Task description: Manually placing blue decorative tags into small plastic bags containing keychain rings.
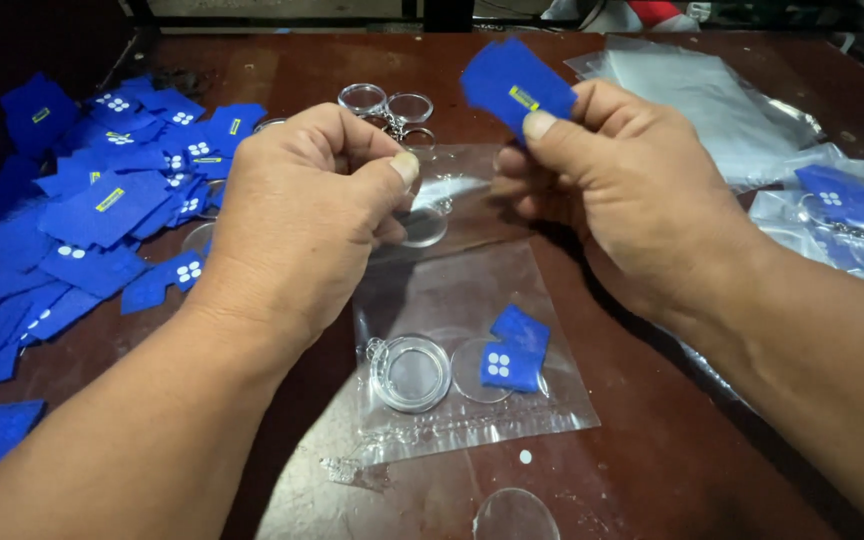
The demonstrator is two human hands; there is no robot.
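Note:
My right hand pinches a small blue felt piece with a yellow tag between thumb and fingers, raised above the table. My left hand holds a clear round plastic disc at its fingertips, close to the right hand. Below both hands lies a clear zip bag holding a clear round keychain case, a clear disc and a blue felt piece with white dots.
A heap of blue felt pieces covers the left of the brown table. Clear keychain cases lie at the back. Filled and flat clear bags are stacked at right. A loose clear disc lies near the front edge.

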